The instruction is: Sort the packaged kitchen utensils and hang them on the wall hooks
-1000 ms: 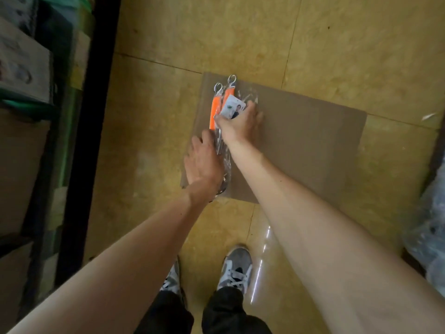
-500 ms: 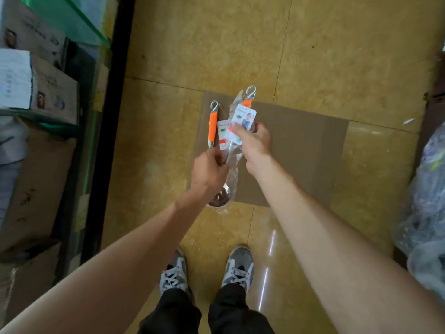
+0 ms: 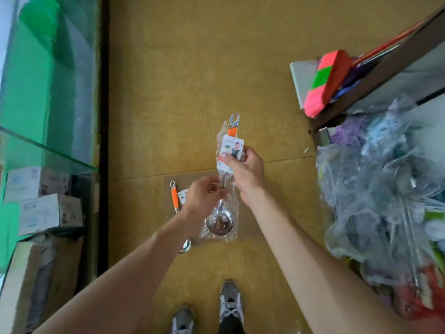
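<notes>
Two hands on one item, as I read it from the head camera. The right hand (image 3: 243,172) grips the orange-handled steel ladle in clear plastic wrap (image 3: 220,222) near its handle, fingers curled round it and the thumb pressed flat on the white printed label card (image 3: 232,148). The left hand (image 3: 204,196) meets it lower down, fingertips pinching the wrap at the metal stem, just above the shiny round bowl. The ladle is up off the floor, held out in front of the body, with its metal hanging loop (image 3: 234,119) pointing away and the bowl toward the feet (the plastic crinkles loosely around the bowl).

Below the left wrist, a second orange-handled ladle (image 3: 175,196) lies on the flat brown cardboard sheet (image 3: 169,218), partly hidden by the forearm, its own small card beside the handle. The cardboard rests on the tan tiled floor (image 3: 192,80).

To the right, a heaped pile of plastic-wrapped utensils (image 3: 385,189) fills the edge, and a pink and green broom head (image 3: 325,83) lies past it. On the left I see a green glass shelf (image 3: 48,153) with pale cardboard boxes (image 3: 45,210) under it. Grey lace-up shoes (image 3: 231,302) show at the bottom.
</notes>
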The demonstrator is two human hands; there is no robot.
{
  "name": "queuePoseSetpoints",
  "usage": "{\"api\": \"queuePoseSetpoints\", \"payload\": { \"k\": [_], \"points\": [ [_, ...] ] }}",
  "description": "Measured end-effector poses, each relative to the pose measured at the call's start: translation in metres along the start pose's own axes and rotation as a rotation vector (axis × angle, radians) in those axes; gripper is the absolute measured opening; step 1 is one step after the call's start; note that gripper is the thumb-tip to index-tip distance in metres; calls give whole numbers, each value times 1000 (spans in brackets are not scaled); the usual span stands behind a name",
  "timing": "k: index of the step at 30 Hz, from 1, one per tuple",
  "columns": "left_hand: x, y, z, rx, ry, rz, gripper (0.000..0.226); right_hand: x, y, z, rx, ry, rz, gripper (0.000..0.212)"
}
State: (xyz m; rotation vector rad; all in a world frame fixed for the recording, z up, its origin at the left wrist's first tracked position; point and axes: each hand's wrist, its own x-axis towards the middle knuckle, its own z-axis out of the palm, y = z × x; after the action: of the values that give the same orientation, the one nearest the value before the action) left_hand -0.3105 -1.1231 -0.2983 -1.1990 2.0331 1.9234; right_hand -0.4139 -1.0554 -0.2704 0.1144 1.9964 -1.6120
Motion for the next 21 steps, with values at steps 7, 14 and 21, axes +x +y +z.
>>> {"api": "queuePoseSetpoints", "payload": {
  "k": [7, 14, 21],
  "points": [
    [-64, 128, 42, 199, -217, 185, 18, -74, -110, -96, 110, 221, -142, 21],
    [-128, 211, 113, 274, -365, 349, 14, -142, -171, -201, 142, 385, -258, 23],
    [-202, 240, 217, 299, -548, 383, 18, -220, -169, -324, 208, 542, -300, 17]
  ]
}}
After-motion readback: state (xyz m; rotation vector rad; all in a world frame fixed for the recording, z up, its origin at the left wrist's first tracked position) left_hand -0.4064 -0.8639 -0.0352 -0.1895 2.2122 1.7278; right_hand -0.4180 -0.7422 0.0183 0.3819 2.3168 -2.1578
